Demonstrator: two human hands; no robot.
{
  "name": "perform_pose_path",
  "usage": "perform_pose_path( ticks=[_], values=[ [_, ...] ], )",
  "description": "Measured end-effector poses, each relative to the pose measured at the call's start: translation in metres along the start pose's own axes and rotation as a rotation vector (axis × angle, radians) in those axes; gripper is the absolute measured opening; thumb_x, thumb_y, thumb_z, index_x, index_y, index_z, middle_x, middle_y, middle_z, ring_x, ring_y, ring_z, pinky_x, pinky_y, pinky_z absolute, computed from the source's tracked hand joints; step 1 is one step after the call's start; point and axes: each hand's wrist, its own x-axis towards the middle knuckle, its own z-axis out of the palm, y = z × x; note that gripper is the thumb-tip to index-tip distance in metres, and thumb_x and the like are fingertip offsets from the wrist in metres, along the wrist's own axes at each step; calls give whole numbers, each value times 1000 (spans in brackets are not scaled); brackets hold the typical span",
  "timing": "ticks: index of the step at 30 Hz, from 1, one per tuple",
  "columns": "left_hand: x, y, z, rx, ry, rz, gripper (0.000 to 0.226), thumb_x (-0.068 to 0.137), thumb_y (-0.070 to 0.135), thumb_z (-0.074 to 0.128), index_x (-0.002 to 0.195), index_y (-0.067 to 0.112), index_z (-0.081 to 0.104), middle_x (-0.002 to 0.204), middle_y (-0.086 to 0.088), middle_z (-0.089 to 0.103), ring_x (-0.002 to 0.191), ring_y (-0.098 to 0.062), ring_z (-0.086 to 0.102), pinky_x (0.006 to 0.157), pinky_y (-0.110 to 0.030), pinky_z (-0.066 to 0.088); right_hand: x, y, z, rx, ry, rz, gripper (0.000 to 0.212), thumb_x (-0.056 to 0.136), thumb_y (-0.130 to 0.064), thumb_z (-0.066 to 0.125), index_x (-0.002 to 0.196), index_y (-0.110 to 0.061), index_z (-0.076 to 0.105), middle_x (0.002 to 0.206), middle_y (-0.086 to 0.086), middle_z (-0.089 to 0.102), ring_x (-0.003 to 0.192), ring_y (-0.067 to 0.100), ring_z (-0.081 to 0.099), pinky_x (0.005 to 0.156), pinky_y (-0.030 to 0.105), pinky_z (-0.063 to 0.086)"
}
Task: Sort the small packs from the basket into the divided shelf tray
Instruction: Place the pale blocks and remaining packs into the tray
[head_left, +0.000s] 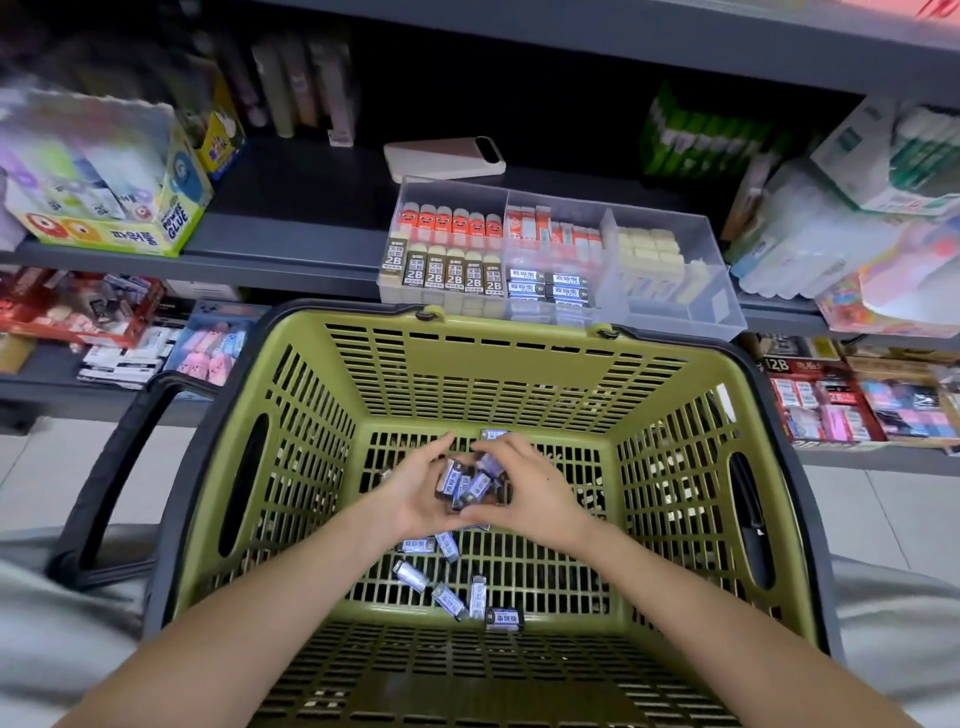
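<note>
Both my hands reach down into the olive-green basket (519, 358). My left hand (413, 491) and my right hand (530, 493) cup together around a bunch of small blue-and-white packs (470, 480). Several more blue packs (449, 597) lie loose on the basket floor nearer to me. One blue pack (493, 433) lies just beyond my fingertips. The clear divided tray (670, 317) stands on the shelf behind the basket. It holds orange packs, 2B packs, red-and-white packs, blue packs (550, 288) and pale yellow ones in separate sections.
A white phone (444, 158) lies on the shelf behind the tray. A glue display box (104, 202) stands at the left, and green and white boxes at the right. Lower shelves on both sides hold more stationery. The basket's black handle (111, 483) hangs to the left.
</note>
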Motion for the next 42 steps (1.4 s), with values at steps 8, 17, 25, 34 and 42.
perform_pose_path(
  ticks=[8, 17, 25, 34, 42],
  values=[
    [-11, 11, -7, -36, 6, 54, 33, 74, 30, 72, 94, 6, 63, 77, -12, 65, 59, -20, 62, 32, -15, 37, 3, 18, -2, 25, -59, 98, 53, 85, -14, 60, 135, -24, 46, 129, -4, 48, 115, 13, 49, 102, 39, 42],
    [-19, 31, -9, 4, 15, 121, 31, 69, 33, 76, 77, 9, 58, 80, -11, 68, 61, -22, 66, 30, -17, 37, 25, 34, 24, -439, -357, -194, 57, 76, -29, 72, 129, -27, 49, 129, -4, 48, 113, 16, 36, 98, 35, 33],
    [-18, 31, -2, 403, 184, 207, 67, 63, 22, 86, 116, 6, 48, 80, -6, 58, 49, -7, 47, 38, -15, 36, 11, 51, 18, -388, -275, -30, 40, 81, -41, 65, 106, -13, 52, 107, 3, 53, 100, 18, 49, 94, 29, 44],
    [-32, 23, 29, 655, 20, 271, 41, 74, 34, 80, 103, 8, 66, 67, 1, 58, 53, -10, 53, 39, -16, 35, -6, -1, -29, 391, 149, 214, 28, 77, -25, 74, 88, -20, 48, 78, -3, 64, 60, 2, 56, 55, 22, 45],
    [-57, 26, 47, 749, 11, 516, 23, 80, 27, 75, 87, 10, 63, 60, 2, 57, 51, -10, 51, 39, -17, 29, -17, -36, -63, 608, 210, 144, 34, 76, -10, 76, 107, -15, 61, 87, 1, 69, 77, 12, 64, 76, 19, 53]
  ],
)
